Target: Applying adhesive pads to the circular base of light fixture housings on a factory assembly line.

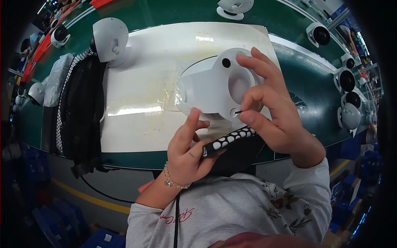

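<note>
A white rounded device (200,84) lies on its side on the white board, its round base with a large oval hollow turned up. One black round pad (226,63) sits on the base's upper left. My right hand (275,105) is over the base, thumb and index finger pinching a small black pad (238,112), seen edge-on, at a small round recess near the base's lower edge. My left hand (186,149) grips a curled black sheet with white round spots (231,138) between thumb and fingers. Its index fingertip is beside the device's lower edge.
A white board (136,128) covers part of the green table (295,62). Another white device (113,39) stands at the board's far left, beside a black mesh bag (84,107) and a clear plastic bag (58,82). Several similar devices (319,34) stand farther out.
</note>
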Action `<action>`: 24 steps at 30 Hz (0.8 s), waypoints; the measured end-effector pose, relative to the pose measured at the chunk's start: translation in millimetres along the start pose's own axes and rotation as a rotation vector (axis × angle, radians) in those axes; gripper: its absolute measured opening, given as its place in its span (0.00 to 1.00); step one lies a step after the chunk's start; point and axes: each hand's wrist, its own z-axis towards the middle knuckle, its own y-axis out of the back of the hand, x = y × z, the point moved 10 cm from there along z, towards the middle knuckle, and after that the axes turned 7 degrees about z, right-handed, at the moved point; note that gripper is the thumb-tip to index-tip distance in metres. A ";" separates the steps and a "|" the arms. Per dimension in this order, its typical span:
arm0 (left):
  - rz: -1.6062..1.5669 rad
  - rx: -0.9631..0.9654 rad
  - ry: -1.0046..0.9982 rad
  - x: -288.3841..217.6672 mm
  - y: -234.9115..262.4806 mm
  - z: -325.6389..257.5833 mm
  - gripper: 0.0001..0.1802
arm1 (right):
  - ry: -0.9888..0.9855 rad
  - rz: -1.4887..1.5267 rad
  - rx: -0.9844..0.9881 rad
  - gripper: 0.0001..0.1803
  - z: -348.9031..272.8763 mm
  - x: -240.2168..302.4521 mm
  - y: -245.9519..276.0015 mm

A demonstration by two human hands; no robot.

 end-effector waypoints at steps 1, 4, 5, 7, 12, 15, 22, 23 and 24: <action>-0.001 0.001 0.000 0.7 -0.9 0.3 0.11 | -0.034 0.067 0.009 0.04 -0.1 -2.5 -2.1; 0.011 0.009 0.008 2.3 -4.0 2.3 0.11 | -0.007 -0.089 0.066 0.03 -0.4 2.0 -6.0; -0.002 0.002 0.027 3.4 -3.0 2.2 0.11 | -0.006 -0.089 0.067 0.03 -0.1 2.8 -6.7; -0.020 0.001 0.048 5.2 -3.7 1.6 0.11 | -0.039 -0.067 0.055 0.03 -1.1 -1.1 -5.8; 0.000 0.095 0.072 8.2 -7.3 -3.1 0.09 | 0.096 -0.408 0.001 0.07 -12.7 19.7 -6.1; 0.002 0.089 0.081 6.4 -6.1 0.0 0.08 | 0.193 -0.676 0.002 0.11 -24.2 34.1 -11.1; -0.067 0.002 0.064 6.3 2.1 1.1 0.11 | 0.252 -0.434 -0.180 0.17 -43.9 31.9 -4.4; -0.093 -0.002 0.094 8.5 2.0 -0.7 0.12 | 0.249 -0.432 -0.181 0.17 -43.4 32.4 -6.8; -0.119 -0.006 0.122 11.2 2.0 -1.2 0.13 | 0.278 -0.446 -0.173 0.17 -41.6 35.2 -10.9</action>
